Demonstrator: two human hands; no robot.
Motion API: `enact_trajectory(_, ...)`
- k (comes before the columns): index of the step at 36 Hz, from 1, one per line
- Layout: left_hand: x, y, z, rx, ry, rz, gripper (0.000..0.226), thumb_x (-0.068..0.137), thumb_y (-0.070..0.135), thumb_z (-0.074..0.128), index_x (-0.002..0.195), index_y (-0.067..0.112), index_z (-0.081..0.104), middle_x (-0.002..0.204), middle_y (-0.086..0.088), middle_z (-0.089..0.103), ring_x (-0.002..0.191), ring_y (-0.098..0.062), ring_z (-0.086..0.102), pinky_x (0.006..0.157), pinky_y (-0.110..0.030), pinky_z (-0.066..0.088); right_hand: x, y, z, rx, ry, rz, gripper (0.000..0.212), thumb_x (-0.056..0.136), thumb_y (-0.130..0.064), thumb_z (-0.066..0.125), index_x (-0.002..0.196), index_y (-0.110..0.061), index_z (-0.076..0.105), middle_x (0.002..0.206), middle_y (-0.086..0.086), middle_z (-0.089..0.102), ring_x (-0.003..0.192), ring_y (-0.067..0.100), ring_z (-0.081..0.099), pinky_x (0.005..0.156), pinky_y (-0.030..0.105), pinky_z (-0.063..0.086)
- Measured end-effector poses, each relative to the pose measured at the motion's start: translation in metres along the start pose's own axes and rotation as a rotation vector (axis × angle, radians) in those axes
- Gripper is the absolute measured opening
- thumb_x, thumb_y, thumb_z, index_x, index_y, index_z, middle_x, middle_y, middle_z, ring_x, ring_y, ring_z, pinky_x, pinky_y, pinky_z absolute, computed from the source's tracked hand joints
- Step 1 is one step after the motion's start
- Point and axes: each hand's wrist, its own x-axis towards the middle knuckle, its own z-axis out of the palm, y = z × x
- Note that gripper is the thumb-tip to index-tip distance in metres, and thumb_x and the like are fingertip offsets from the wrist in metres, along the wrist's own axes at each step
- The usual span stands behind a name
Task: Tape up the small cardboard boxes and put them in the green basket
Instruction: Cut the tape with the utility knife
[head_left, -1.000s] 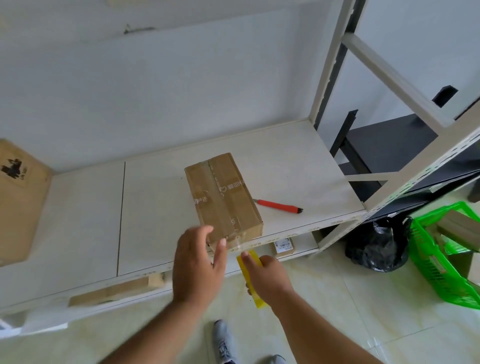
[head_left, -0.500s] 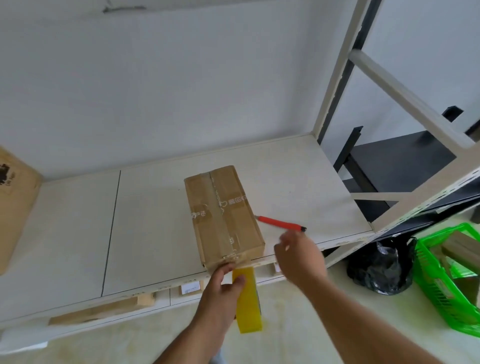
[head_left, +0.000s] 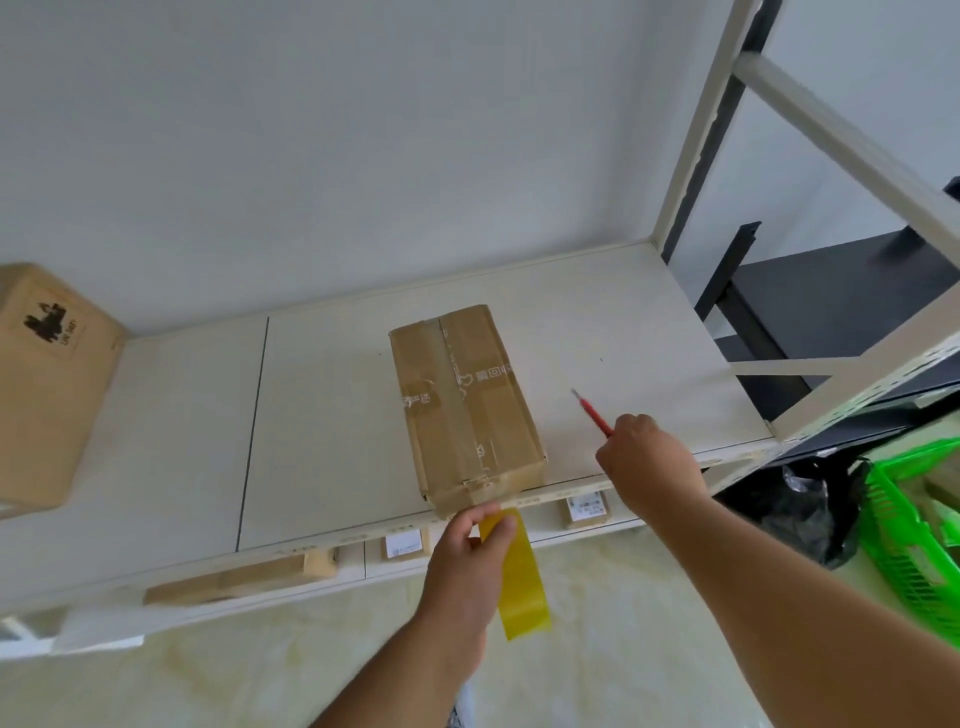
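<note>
A small cardboard box (head_left: 465, 402) lies on the white shelf (head_left: 322, 415), its near end at the shelf's front edge, with clear tape along its top seam. My left hand (head_left: 467, 566) holds a yellow roll of tape (head_left: 519, 577) just below that near end. My right hand (head_left: 647, 462) grips a red utility knife (head_left: 592, 410) to the right of the box, its tip pointing away from me. The green basket (head_left: 914, 525) stands on the floor at the far right, partly cut off by the frame's edge.
A larger cardboard box (head_left: 47, 384) stands at the shelf's left end. Small boxes (head_left: 587, 506) and a flat one (head_left: 234, 577) lie on the lower shelf. A black bag (head_left: 810, 499) sits beside the basket. A dark table (head_left: 841, 296) stands behind the shelf post (head_left: 696, 130).
The yellow tape roll passed from my right hand to my left hand. My right hand moved right to the red knife and picked it up off the shelf.
</note>
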Motion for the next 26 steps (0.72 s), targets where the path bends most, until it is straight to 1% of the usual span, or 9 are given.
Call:
enact_trajectory(2,0.002,0.000,0.003,-0.011,0.039,-0.025,0.018,0.080,0.050,0.074,0.098,0.048,0.069,0.106,-0.006,0.071,0.099,-0.029,0.069,0.093,-0.052,0.057,-0.016,0.008,-0.011,0.155,0.042,0.044,0.020,0.104,-0.016,0.042,0.114,-0.006,0.055,0.103,0.011,0.060,0.093,0.030,0.062,0.074,0.043,0.056)
enact_trajectory(5,0.003,-0.001,0.007,-0.048,0.089,-0.059,0.019,0.077,0.047,0.077,0.094,0.050,0.069,0.110,-0.002,0.070,0.098,-0.027,0.070,0.094,-0.052,0.056,-0.048,0.021,-0.019,0.192,0.167,-0.054,0.018,0.106,-0.030,0.031,0.103,-0.016,0.044,0.075,0.000,0.058,0.060,0.022,0.056,0.048,0.031,0.035)
enact_trajectory(9,0.009,-0.003,0.010,-0.099,0.119,-0.070,0.016,0.083,0.040,0.078,0.095,0.042,0.069,0.116,-0.001,0.066,0.101,-0.024,0.068,0.091,-0.043,0.055,-0.076,0.018,-0.030,-0.076,0.249,-0.418,0.031,0.106,-0.043,0.029,0.112,-0.026,0.055,0.086,-0.007,0.066,0.064,0.024,0.064,0.050,0.031,0.038)
enact_trajectory(11,0.009,-0.004,0.010,-0.091,0.148,-0.066,0.020,0.083,0.041,0.077,0.099,0.037,0.066,0.112,0.002,0.068,0.100,-0.022,0.067,0.084,-0.038,0.054,-0.078,0.013,-0.031,-0.182,0.269,-0.555,0.039,0.104,-0.045,0.027,0.105,-0.027,0.062,0.079,-0.007,0.063,0.058,0.023,0.063,0.045,0.031,0.042)
enact_trajectory(13,0.009,-0.005,0.011,-0.079,0.165,-0.056,0.027,0.079,0.045,0.078,0.101,0.036,0.064,0.109,0.003,0.069,0.098,-0.021,0.068,0.084,-0.039,0.055,-0.076,0.007,-0.032,-0.226,0.287,-0.649,0.029,0.101,-0.041,0.040,0.094,-0.026,0.064,0.069,-0.005,0.057,0.048,0.022,0.057,0.039,0.033,0.043)
enact_trajectory(15,0.010,-0.006,0.011,-0.086,0.171,-0.047,0.030,0.077,0.045,0.078,0.101,0.035,0.064,0.107,0.001,0.070,0.097,-0.022,0.068,0.085,-0.041,0.056,-0.073,-0.001,-0.034,-0.251,0.289,-0.707,0.012,0.091,-0.033,0.068,0.086,-0.024,0.064,0.063,-0.004,0.052,0.042,0.023,0.052,0.034,0.030,0.037)
enact_trajectory(17,0.010,-0.006,0.011,-0.092,0.184,-0.044,0.029,0.079,0.041,0.078,0.103,0.033,0.063,0.107,0.001,0.069,0.098,-0.022,0.067,0.085,-0.039,0.056,-0.069,-0.008,-0.033,-0.288,0.296,-0.740,0.019,0.080,-0.029,0.082,0.080,-0.023,0.064,0.059,-0.003,0.051,0.038,0.023,0.050,0.035,0.028,0.028)
enact_trajectory(21,0.011,-0.006,0.010,-0.052,0.214,-0.026,0.030,0.084,0.036,0.077,0.108,0.032,0.060,0.111,0.005,0.065,0.102,-0.017,0.063,0.083,-0.032,0.050,-0.065,-0.017,-0.030,-0.306,0.304,-0.763,0.027,0.070,-0.025,0.088,0.076,-0.021,0.062,0.056,-0.002,0.049,0.035,0.023,0.047,0.036,0.026,0.021)
enact_trajectory(26,0.010,-0.004,0.010,-0.051,0.241,-0.019,0.027,0.082,0.034,0.079,0.100,0.034,0.059,0.112,0.006,0.064,0.104,-0.019,0.062,0.094,-0.037,0.051,-0.061,-0.025,-0.023,-0.381,0.186,-0.728,0.036,0.054,-0.020,0.092,0.074,-0.021,0.062,0.053,-0.002,0.048,0.033,0.022,0.046,0.041,0.022,0.005)
